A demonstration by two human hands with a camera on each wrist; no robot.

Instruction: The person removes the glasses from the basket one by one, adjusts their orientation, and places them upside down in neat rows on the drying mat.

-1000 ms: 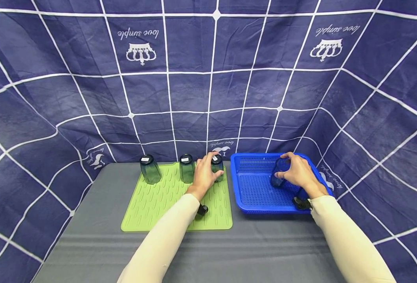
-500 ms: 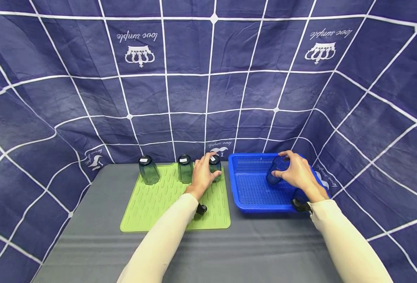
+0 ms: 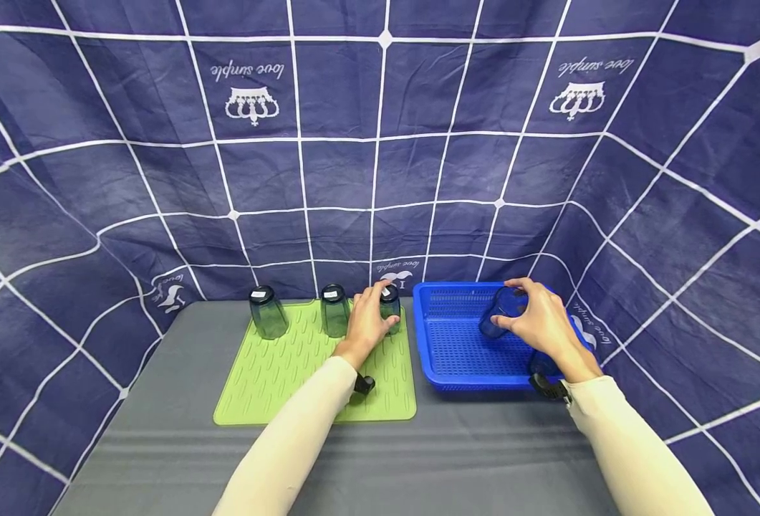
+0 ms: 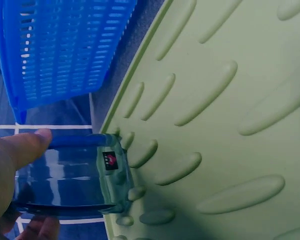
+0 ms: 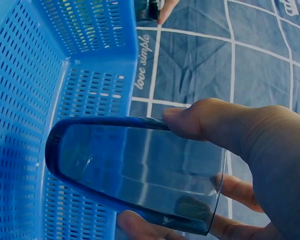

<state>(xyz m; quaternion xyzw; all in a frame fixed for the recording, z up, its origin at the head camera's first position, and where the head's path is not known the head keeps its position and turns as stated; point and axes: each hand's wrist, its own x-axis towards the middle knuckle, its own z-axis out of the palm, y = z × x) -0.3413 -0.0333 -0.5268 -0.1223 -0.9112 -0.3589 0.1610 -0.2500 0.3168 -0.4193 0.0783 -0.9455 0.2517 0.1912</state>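
Observation:
My left hand (image 3: 368,322) holds a blue-green drinking glass (image 3: 390,304) that stands upside down at the right back of the green ribbed mat (image 3: 289,387). In the left wrist view the thumb and fingers lie along opposite sides of this glass (image 4: 65,175), its mouth down at the mat. Over the blue basket (image 3: 463,344), my right hand (image 3: 543,319) grips a second glass (image 3: 501,315), which leans with its base to the left. The right wrist view shows the thumb on one side of that glass (image 5: 155,165) and fingers on the other, near its rim.
Two more upside-down glasses, one at the mat's left back corner (image 3: 268,315) and one in the middle (image 3: 334,312), stand in a row. Another glass (image 3: 543,363) lies in the basket below my right wrist. A patterned blue cloth (image 3: 341,172) hangs behind the grey table (image 3: 418,459).
The glass in my right hand has shifted slightly left and leans more inside the basket. My left hand stays on its glass. The head view has moved slightly.

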